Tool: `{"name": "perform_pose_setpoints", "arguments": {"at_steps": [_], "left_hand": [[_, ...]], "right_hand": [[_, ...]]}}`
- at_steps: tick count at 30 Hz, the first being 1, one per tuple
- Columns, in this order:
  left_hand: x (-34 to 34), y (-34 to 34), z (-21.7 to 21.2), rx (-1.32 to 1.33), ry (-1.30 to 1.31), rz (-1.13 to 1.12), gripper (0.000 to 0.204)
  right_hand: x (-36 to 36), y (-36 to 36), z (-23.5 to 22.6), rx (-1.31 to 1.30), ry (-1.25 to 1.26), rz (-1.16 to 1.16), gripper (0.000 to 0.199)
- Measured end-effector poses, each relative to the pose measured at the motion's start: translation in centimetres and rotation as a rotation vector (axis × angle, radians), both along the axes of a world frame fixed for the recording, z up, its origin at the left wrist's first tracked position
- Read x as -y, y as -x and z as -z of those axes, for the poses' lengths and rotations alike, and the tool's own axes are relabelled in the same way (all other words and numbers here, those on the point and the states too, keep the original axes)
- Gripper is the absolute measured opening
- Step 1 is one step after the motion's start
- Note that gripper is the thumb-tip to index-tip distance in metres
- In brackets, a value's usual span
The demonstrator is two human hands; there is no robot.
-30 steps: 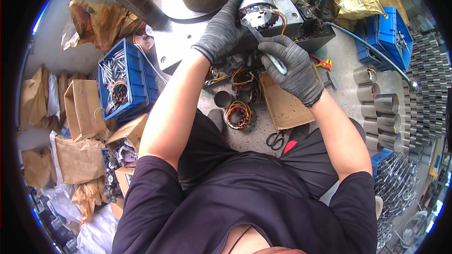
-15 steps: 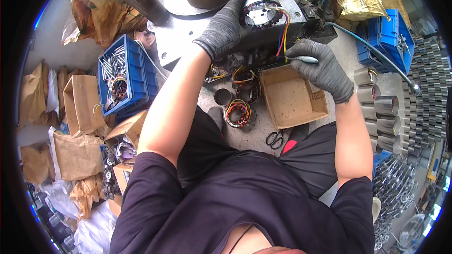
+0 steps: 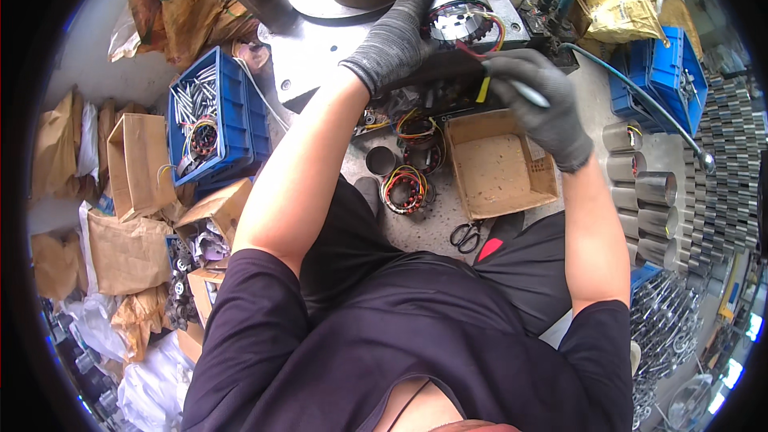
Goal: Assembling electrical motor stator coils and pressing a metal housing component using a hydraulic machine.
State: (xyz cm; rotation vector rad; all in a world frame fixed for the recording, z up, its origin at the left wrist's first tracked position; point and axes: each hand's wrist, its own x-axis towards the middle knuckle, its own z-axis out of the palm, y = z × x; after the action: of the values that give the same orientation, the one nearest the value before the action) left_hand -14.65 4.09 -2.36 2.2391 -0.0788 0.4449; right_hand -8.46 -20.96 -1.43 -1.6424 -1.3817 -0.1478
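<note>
Copper-wound stator (image 3: 458,22) sits on the grey press table (image 3: 320,56), our gloved left hand (image 3: 394,42) clasped around its near edge. Since a second ago our right hand (image 3: 538,104) has lifted off it, fingers pinching its red lead, a silver tool (image 3: 528,94) tucked in the fist. Below lies an open cardboard box (image 3: 500,164).

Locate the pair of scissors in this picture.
In the head view, the scissors lie on the floor right of centre, just below the open cardboard box, by the person's knee.
</note>
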Motion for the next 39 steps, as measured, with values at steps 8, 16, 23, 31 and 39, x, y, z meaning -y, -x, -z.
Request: {"name": "perform_pose_setpoints", "arguments": {"at_steps": [8,16,23,31,39], "left_hand": [[0.5,-1.2,1.6,0.221,-0.099,-0.045,0.079],[2.1,-0.6,-0.6,0.005,-0.192,-0.148,0.074],[1.9,-1.1,0.2,0.100,-0.119,-0.129,0.069],[1.8,-0.9,0.0,0.030,-0.128,-0.131,0.071],[2.4,-1.8,-0.1,0.034,0.113,0.035,0.079]], "right_hand": [[1.2,0.8,-0.2,-0.402,-0.111,0.187,0.016],[-0.6,1.7,-1.4,-0.631,-0.531,0.073,0.011],[-1.2,-1.8,2.0,-0.323,-0.212,0.241,0.013],[-0.7,-2.0,0.1,-0.506,-0.052,0.205,0.010],[-1.6,-2.8,1.5,-0.360,-0.172,0.229,0.008]]}}
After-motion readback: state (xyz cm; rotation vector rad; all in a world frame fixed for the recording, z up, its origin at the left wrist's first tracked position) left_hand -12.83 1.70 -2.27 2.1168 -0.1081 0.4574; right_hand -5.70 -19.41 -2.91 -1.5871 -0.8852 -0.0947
